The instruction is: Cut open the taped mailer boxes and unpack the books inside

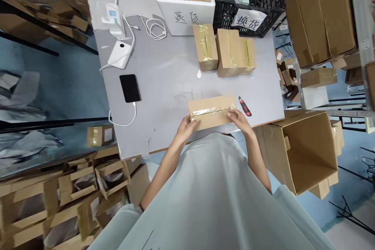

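Observation:
A long brown cardboard box (212,114) with clear tape along its top seam lies at the front edge of the table. My left hand (187,125) grips its left end, thumb on top. At the right end my right hand (238,120) holds the box in the same way, with the fingers partly hidden. Just right of the box rests a red and black utility knife (245,106), touched by neither hand. Farther back stand taped cardboard boxes, one narrow box (205,48) and a wider box (229,54) beside it.
A white foam bin (187,15) and a black crate (249,11) stand at the back. On the left lie a black phone (130,88), a white power bank (120,54) and cables. A large open carton (310,152) stands off the table's right corner; several open boxes sit lower left.

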{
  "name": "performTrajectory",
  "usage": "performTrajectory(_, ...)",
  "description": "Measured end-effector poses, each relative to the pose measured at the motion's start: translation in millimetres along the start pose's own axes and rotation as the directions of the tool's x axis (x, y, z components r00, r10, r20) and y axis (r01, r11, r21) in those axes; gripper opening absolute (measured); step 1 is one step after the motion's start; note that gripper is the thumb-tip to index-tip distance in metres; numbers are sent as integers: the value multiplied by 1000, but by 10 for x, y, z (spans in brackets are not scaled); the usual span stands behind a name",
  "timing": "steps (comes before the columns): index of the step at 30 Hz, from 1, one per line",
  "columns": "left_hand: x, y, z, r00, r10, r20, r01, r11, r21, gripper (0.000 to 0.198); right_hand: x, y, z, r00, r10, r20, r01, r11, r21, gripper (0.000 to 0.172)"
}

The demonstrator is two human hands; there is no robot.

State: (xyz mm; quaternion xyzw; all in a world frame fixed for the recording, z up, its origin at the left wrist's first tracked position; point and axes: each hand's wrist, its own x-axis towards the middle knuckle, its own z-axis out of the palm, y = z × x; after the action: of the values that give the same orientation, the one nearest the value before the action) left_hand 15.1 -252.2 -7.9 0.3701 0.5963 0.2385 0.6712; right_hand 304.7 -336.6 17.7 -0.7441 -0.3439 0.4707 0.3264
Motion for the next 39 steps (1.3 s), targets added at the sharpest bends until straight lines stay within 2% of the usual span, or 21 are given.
performTrajectory(2, 21, 16, -32, 1000, 0, 25, 1, 1000, -18, 52, -1, -32, -39, 1000, 4, 23, -4, 1000, -11, 55)
performTrajectory(4, 65, 47, -59, 1000, -11, 0, 11, 1000, -26, 56, 42, -78, -117, 998, 5, 58, -4, 1000, -27, 59)
performTrajectory(9, 187, 33, -181, 996, -63, -65, 57, 995, -79, 57, 200, -47, -362, 990, 10, 139, -17, 999, 48, 88)
performTrajectory(12, 170, -86, -269, 985, -95, -144, 78, 990, -116, 58, 240, 90, -480, 977, 86, 194, -106, 990, 92, 100)
performTrajectory(15, 175, -193, -269, 967, -136, -215, 105, 983, -152, 56, 345, 200, -543, 948, 148, 282, -186, 976, 113, 92)
performTrajectory(19, 424, -197, -136, 964, -199, -175, 158, 962, -224, 59, 752, 177, -484, 935, 153, 319, -201, 972, 124, 76)
performTrajectory(22, 675, -112, -53, 964, -239, -116, 217, 960, -175, 73, 1091, 37, -410, 904, 208, 374, -277, 950, 141, 81)
performTrajectory(25, 768, -13, -44, 980, -162, -111, 148, 981, -122, 82, 1237, -137, -425, 905, 183, 385, -273, 943, 193, 83)
performTrajectory(29, 636, 64, -63, 993, -54, -103, 40, 990, -137, 88, 1141, -295, -522, 931, 51, 361, -167, 940, 297, 85)
performTrajectory(32, 511, 55, -18, 993, -9, -116, -13, 981, -191, 85, 1005, -308, -545, 952, 2, 307, -118, 925, 360, 84)
performTrajectory(36, 446, -44, 66, 992, 69, -110, -96, 957, -272, 78, 861, -176, -549, 962, 15, 272, -123, 915, 384, 72)
performTrajectory(39, 444, -157, 55, 989, 58, -135, -96, 952, -292, 74, 802, -8, -587, 961, 79, 264, -174, 917, 359, 67)
